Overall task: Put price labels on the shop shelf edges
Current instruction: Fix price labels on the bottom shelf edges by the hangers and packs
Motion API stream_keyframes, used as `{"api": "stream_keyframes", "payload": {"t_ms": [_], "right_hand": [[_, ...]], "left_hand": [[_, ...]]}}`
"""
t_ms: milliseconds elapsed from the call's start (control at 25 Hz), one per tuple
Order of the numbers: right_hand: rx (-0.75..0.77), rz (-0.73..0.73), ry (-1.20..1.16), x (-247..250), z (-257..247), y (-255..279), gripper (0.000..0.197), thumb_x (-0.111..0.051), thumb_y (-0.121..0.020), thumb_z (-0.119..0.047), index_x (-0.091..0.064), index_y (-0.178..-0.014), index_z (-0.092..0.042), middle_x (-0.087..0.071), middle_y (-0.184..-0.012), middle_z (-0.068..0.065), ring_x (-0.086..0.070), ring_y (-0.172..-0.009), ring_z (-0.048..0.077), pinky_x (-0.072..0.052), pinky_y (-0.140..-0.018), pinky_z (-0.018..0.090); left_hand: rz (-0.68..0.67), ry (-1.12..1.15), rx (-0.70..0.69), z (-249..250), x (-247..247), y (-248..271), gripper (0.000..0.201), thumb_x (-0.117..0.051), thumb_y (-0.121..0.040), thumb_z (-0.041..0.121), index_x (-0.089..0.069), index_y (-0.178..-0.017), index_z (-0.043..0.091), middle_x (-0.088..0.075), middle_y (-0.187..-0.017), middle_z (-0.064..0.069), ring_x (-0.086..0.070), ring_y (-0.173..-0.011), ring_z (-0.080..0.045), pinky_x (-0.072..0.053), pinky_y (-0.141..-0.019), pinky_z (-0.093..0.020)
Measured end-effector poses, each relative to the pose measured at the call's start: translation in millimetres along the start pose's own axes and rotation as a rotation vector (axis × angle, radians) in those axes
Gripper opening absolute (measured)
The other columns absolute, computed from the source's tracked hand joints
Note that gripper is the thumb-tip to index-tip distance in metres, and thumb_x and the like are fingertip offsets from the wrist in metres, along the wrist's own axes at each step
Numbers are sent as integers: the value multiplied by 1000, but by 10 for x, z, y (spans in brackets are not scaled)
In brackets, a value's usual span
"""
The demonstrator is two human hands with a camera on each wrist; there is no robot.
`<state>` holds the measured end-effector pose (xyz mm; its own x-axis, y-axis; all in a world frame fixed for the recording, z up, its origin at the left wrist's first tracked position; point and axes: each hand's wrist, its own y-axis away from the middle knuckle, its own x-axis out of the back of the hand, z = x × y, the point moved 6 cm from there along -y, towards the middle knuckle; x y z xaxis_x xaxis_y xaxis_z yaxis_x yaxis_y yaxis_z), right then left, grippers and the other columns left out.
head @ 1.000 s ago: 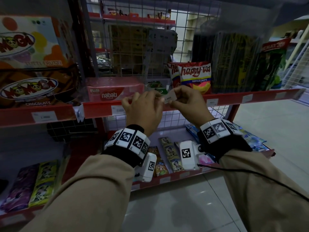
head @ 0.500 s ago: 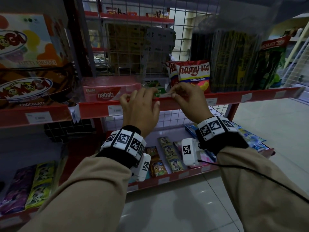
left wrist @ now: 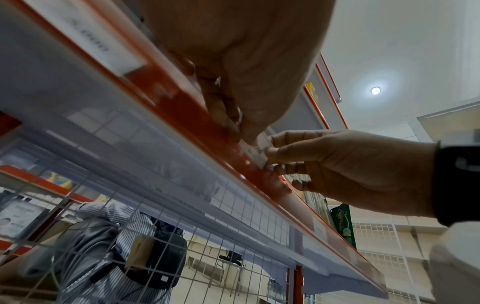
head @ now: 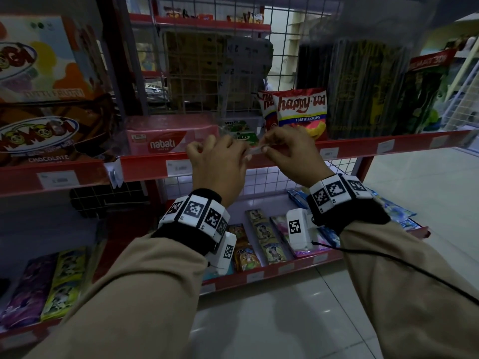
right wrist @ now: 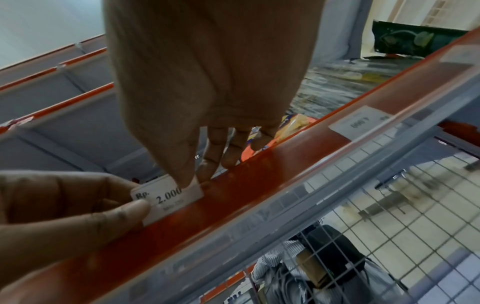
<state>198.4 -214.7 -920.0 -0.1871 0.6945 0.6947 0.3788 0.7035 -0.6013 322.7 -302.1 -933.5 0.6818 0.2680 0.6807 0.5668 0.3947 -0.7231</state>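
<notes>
A small white price label [right wrist: 166, 198] printed "Rp. 2.000" sits at the top lip of the red shelf edge strip [right wrist: 259, 185]. My right hand [right wrist: 185, 181] pinches its upper right corner between thumb and fingers. My left hand [right wrist: 124, 209] pinches its left end with the thumb on the face. In the head view both hands meet at the strip [head: 350, 149]: left hand [head: 243, 154], right hand [head: 264, 147], and the label [head: 255, 150] shows as a sliver between them. From the left wrist view the label [left wrist: 255, 152] lies against the strip [left wrist: 182, 107].
Other labels [head: 178, 167] [head: 329, 153] [head: 385, 146] sit in the same strip. A nabati box [head: 171, 141] and chip bags [head: 302, 110] stand just behind the edge. A lower shelf [head: 285, 268] holds sachets. A person in a striped shirt [left wrist: 109, 246] stands behind the wire mesh.
Both hands have lifted the label from just in front of the strip up to its top lip. Over the last half second they have barely moved.
</notes>
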Motion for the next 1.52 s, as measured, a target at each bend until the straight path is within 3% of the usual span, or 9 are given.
{"api": "stream_keyframes", "payload": {"t_ms": [160, 360, 800, 1000, 1520], "right_hand": [[110, -65, 244, 36, -92, 22, 19, -62, -83, -24, -61, -102, -20, -56, -98, -3, -46, -96, 23, -40, -82, 39], [136, -142, 323, 2, -81, -14, 21, -57, -88, -22, -62, -107, -17, -56, -107, 7, -37, -93, 17, -31, -77, 30], [100, -201, 259, -6, -22, -44, 14, -62, -88, -24, -61, -102, -23, -54, -104, -2, -38, -97, 15, -33, -80, 31], [117, -203, 287, -3, -6, -58, 18, -61, -90, -26, -64, -106, -18, -55, -105, 3, -35, -95, 13, -31, -80, 29], [132, -186, 301, -16, 0, -38, 15, -58, -91, -24, -64, -104, -18, -56, -106, 2, -35, -95, 14, -31, -81, 29]], "left_hand": [[-15, -28, -14, 6, -7, -47, 17, -53, -92, 31, -66, -103, 29, -56, -107, 4, -48, -102, -23, -22, -86, -40], [-32, -29, -12, 31, -14, -60, 15, -50, -92, 29, -61, -103, 29, -60, -107, 5, -48, -102, -23, -23, -89, -42], [-79, -12, -14, -30, -47, -76, 18, -50, -93, 34, -67, -99, 31, -57, -106, 4, -48, -102, -24, -21, -90, -42], [-67, 58, -8, -40, -25, -57, 17, -51, -94, 36, -66, -102, 34, -59, -102, 9, -48, -99, -21, -20, -88, -40], [-102, -49, -5, -5, -34, -95, 17, -50, -94, 32, -67, -99, 33, -59, -109, 6, -49, -105, -24, -21, -95, -46]]}}
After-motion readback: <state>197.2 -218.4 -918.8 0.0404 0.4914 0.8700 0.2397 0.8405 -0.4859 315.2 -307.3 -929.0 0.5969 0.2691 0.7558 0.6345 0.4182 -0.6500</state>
